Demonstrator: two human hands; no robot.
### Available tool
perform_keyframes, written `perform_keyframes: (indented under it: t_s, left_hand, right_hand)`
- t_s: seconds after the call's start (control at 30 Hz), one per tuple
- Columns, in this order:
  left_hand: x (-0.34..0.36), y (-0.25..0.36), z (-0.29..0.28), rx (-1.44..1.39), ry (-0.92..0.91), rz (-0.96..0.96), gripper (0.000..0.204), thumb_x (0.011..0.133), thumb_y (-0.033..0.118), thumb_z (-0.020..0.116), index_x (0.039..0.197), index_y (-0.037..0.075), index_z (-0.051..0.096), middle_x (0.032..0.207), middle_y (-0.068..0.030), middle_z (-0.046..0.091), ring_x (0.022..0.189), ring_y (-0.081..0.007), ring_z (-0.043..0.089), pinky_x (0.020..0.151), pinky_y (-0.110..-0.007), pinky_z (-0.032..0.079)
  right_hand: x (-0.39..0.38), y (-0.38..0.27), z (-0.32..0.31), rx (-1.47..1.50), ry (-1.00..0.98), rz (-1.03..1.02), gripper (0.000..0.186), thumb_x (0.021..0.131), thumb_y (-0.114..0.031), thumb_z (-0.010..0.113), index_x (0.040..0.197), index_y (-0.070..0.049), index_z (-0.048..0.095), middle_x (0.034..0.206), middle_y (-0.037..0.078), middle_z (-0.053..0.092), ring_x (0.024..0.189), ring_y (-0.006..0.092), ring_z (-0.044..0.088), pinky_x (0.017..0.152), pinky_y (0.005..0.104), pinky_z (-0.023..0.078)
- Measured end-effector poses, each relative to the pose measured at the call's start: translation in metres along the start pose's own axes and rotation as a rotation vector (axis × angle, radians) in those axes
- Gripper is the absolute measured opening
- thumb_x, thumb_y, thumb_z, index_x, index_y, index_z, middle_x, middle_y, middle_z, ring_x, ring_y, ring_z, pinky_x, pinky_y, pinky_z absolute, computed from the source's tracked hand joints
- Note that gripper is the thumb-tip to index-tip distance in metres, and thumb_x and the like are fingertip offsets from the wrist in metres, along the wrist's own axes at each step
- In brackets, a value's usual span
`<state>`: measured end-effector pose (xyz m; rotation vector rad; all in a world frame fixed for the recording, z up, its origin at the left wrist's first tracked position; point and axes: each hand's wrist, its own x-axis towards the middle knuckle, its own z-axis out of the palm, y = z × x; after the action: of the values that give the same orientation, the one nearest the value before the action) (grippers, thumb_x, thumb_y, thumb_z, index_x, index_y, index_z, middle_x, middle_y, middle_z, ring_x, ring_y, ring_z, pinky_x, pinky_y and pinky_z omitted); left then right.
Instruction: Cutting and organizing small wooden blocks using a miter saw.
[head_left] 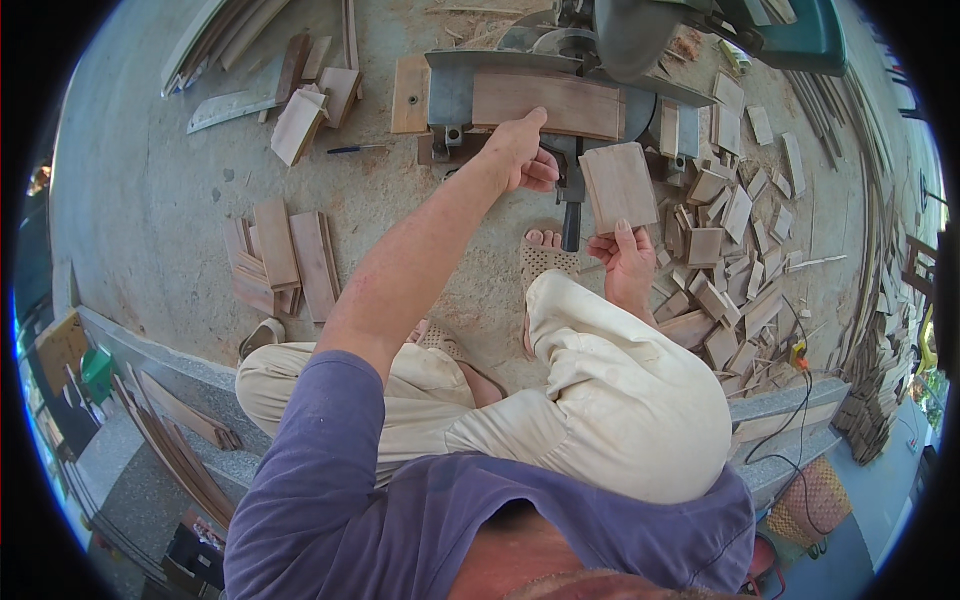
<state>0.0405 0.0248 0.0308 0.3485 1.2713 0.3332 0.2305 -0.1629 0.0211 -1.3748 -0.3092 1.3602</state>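
Purple shirt cloth (310,440) is lying nearest the view, on the near side of the miter saw (635,45). Your left hand (520,150) is reaching the saw's near edge, its thumb resting on the wooden board (580,105) that is lying along the saw's fence (448,88); whether this hand is gripping, you are giving no clear sign. Right of the saw's black handle (571,228), your right hand (628,262) is clamping what seems a stack of short wooden pieces (620,190). Judging by pose, you are probably positioning the board for cutting; the next move is likely calling for holding it flush, fingers clear of the blade. Nowhere are brands, labels or writing showing legibly.
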Motion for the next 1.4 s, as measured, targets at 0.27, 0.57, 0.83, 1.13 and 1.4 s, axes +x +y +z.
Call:
perform_keyframes:
  t_s: [0.27,0.57,0.83,1.13,1.4]
  left_hand:
    - [-0.02,-0.022,-0.036,1.02,0.868,1.231,0.041,0.087,0.024,0.073,0.113,-0.007,0.065,0.103,-0.0184,0.07,0.073,-0.0319,0.07,0.075,-0.041,0.056]
    - [-0.012,-0.014,-0.057,0.663,0.665,0.902,0.033,0.087,0.017,0.068,0.113,-0.003,0.066,0.09,-0.0206,0.072,0.078,-0.0291,0.07,0.078,-0.036,0.054]
    - [-0.022,-0.039,-0.065,0.742,0.706,1.027,0.04,0.085,0.019,0.075,0.117,-0.002,0.065,0.085,-0.017,0.073,0.082,-0.0281,0.07,0.078,-0.036,0.054]
    - [-0.016,-0.016,-0.075,0.941,0.548,1.034,0.038,0.083,0.02,0.079,0.11,0.0,0.061,0.089,-0.0172,0.073,0.082,-0.0305,0.07,0.078,-0.037,0.055]
    - [-0.021,-0.019,-0.079,0.858,0.497,0.976,0.072,0.085,0.021,0.077,0.147,-0.003,0.05,0.083,-0.0135,0.073,0.078,-0.0225,0.07,0.076,-0.034,0.055]
  right_hand:
    - [0.012,-0.015,0.019,-0.094,-0.098,-0.002,0.024,0.105,-0.026,0.061,0.106,-0.001,0.062,0.087,0.009,0.071,0.072,0.0171,0.071,0.068,0.0323,0.061]
    - [0.075,-0.042,0.066,-0.423,-0.333,0.033,0.024,0.104,-0.026,0.062,0.103,-0.002,0.064,0.085,0.006,0.069,0.065,0.0104,0.064,0.059,0.0279,0.057]
    - [0.108,-0.073,0.115,-1.159,-0.209,-0.349,0.04,0.094,-0.031,0.072,0.122,-0.003,0.07,0.094,0.006,0.07,0.082,0.0192,0.066,0.073,0.0375,0.056]
    - [0.112,-0.033,0.109,-1.387,-0.14,-1.101,0.05,0.075,-0.037,0.087,0.119,-0.016,0.076,0.118,0.001,0.068,0.117,0.0261,0.059,0.103,0.042,0.044]
    - [0.123,-0.027,0.106,-1.32,-0.117,-1.135,0.046,0.074,-0.038,0.087,0.116,-0.02,0.078,0.121,0.0,0.069,0.118,0.0269,0.059,0.103,0.0417,0.044]
